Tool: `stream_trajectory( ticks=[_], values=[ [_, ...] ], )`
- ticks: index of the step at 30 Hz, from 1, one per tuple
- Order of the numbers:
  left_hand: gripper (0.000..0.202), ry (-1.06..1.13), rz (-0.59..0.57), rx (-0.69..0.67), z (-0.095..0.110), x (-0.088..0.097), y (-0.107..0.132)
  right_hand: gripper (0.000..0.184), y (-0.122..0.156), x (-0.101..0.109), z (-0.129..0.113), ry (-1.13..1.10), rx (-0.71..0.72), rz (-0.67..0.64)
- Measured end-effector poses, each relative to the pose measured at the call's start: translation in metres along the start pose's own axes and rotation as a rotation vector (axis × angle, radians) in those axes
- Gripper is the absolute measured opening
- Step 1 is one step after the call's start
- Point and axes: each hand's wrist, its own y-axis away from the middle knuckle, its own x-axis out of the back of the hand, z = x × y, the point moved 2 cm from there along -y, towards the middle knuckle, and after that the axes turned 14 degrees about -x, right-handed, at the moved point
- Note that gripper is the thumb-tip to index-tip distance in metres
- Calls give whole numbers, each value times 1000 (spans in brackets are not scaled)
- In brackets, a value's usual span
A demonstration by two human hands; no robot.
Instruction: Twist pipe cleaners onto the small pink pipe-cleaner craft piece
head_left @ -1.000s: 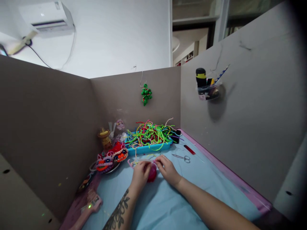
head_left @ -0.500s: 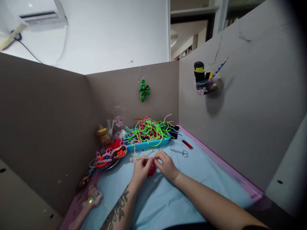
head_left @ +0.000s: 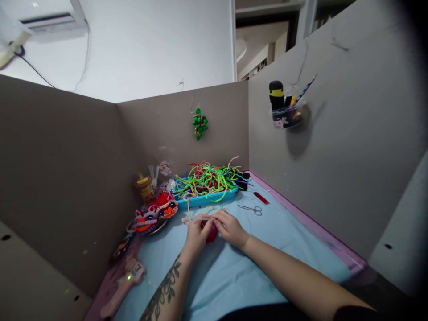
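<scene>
- The left hand [head_left: 196,232], forearm tattooed, lies palm down on the light blue covered surface [head_left: 267,254], fingers curled over a small magenta round object [head_left: 211,233]; its grip is narrow and closed on that object's left side.
- The right hand [head_left: 231,228] touches the same object from the right, fingers bent down at its top. Whether this grip pinches anything cannot be told, since the fingertips hide each other.
- The magenta round object sits on the surface between the two hands, in the middle of the work area and just in front of the tray.
- A pale fuzzy pipe-cleaner strand [head_left: 191,219] runs left from the fingertips and lies on the surface.
- Behind the hands stands a turquoise plastic tray [head_left: 203,202] heaped with neon green, red and yellow pipe cleaners [head_left: 207,179].
- Small steel scissors [head_left: 251,208] lie to the right of the tray, with a short red stick [head_left: 261,198] just beyond them.
- To the left, red and orange pipe-cleaner figures [head_left: 154,214] rest on a plate, with a brown thread spool [head_left: 144,187] behind them.
- A pink handheld device with a green light [head_left: 124,286] lies at the near left edge.
- Grey cardboard walls [head_left: 67,178] surround the surface; a green beaded ornament [head_left: 199,124] hangs on the back wall, and a clear cup of tools [head_left: 286,117] sticks to the right wall.
</scene>
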Motion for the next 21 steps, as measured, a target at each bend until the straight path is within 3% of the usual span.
stream_trajectory(
  ticks=[5,13,21],
  values=[
    [16,-56,-8,-44,-4,-1,3,18,0,-1,3,26,-56,-3],
    [17,-154,22,-39,-12,0,4,13,-4,5,10,-58,-145,157],
    [20,-36,53,41,-18,-1,5,8,-4,4,15,-86,-178,192]
  ],
)
